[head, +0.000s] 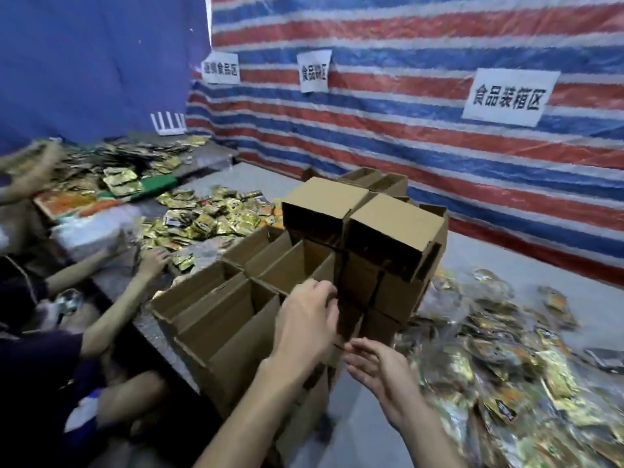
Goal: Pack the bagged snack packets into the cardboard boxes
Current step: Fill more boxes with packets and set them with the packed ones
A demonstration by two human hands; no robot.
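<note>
**Inspector:** Striped red, white and blue tarpaulin (405, 146) backs the station, and paper signs (510, 96) with printed characters are fixed to it. Where do the cardboard boxes (395, 228) stand?

**Clerk:** They are grouped on the grey tabletop (553, 282). Several lie on their sides in a stack. To the left of that stack, more stand upright with their tops open, touching one another.

**Inspector:** And the snack packets (499, 366)?

**Clerk:** They are gold and dark, many in clear bags. They lie loose on the tabletop just to the right of the boxes. A second heap (202, 221) lies behind and to the left of the boxes.

**Inspector:** State of the person's hands?

**Clerk:** The left hand (309, 319) is at the front of the boxes. Its grip is curled onto a cardboard edge where the upright boxes meet the stacked ones. The right hand (381, 373) is just below and to the right of it, near the lowest box. Its grip is apart, with fingers straight and holding nothing. Whether it touches the cardboard cannot be told.

**Inspector:** Anyone else present?

**Clerk:** A second person's hand (153, 261) rests at the near edge of the second heap, left of the boxes.
</note>
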